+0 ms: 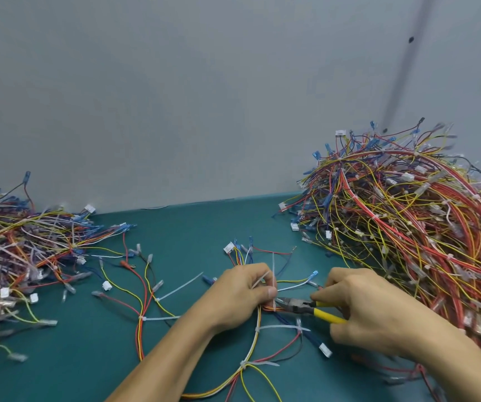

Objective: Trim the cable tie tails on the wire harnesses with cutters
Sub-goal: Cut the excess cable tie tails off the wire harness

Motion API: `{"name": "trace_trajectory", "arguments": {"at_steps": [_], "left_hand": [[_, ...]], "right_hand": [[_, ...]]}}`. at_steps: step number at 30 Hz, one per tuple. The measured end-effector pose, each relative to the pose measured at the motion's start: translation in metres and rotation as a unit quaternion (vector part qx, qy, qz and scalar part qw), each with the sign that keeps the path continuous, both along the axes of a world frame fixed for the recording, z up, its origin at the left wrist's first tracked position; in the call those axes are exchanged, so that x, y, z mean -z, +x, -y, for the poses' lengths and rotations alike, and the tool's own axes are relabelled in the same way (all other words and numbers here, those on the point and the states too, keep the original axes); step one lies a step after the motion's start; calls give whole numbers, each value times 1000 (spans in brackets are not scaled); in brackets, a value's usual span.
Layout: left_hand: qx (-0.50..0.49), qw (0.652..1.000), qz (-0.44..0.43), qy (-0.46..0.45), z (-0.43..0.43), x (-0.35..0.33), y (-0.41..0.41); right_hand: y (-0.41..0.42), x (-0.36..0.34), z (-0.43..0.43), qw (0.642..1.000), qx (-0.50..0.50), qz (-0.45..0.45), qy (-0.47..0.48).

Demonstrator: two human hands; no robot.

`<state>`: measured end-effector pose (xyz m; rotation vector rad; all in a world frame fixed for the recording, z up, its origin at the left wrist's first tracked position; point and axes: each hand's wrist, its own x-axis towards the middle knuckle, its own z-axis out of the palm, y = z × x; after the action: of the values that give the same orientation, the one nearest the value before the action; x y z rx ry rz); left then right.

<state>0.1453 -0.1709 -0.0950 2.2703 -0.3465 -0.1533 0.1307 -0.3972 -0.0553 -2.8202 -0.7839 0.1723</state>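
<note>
Teal table top (198,236) carries the wire harness (258,340) being worked on. It lies at the near middle, between the two forearms. It is a loose run of red, yellow, orange and white wires that fans out into blue terminals and a white connector (229,247) at the far end. White cable ties bind it at several points, and their long tails still stick out sideways (one juts right from the bundle just below the hands, another lower down).

The left hand (242,297) has its fingers curled round the bundle. Its thumb (271,292) presses against the cable tie (274,307), whose thin tail stands up past the knuckles.

The right hand (372,311) grips the cutters (306,304) with its fingers wrapped round the yellow handles. The dark nose points left and reaches the tie just beside the left thumb. The blades look nearly together at the tie, though whether they have bitten through cannot be told.

A second harness with untrimmed ties lies to the left of the arms. Beyond it sits a low left pile (16,256) of harnesses, and a far taller right pile (422,227) leans against the grey wall (204,97).
</note>
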Motion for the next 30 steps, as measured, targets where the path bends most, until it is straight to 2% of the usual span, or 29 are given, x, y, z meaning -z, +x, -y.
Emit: {"name": "trace_trajectory", "arguments": {"at_steps": [4, 30], "left_hand": [[7, 1000, 5, 10, 1, -1, -1], [-3, 998, 21, 58, 3, 0, -1]], "right_hand": [[-1, 2, -2, 1000, -8, -16, -10], [5, 13, -2, 994, -28, 27, -105]]}}
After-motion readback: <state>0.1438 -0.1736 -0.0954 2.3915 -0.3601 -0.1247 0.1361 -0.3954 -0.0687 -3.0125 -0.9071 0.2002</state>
